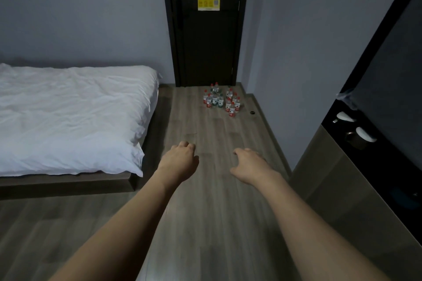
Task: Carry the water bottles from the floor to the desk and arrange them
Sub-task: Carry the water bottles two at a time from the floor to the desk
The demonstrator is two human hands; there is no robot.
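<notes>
Matt wood-grain floor (205, 189), clear-plastic bottles (220, 100)

pretty dim, bluish room light overall, white bed (68, 116) at left is the brightest patch; right edge sinks into near black, wide-angle bends the edges, bottles (220, 99) far off look soft

Clustered upright on the floor (205, 134), water bottles (221, 99) with red and green labels, well beyond both hands, slightly right of the left hand (180, 159).
</notes>
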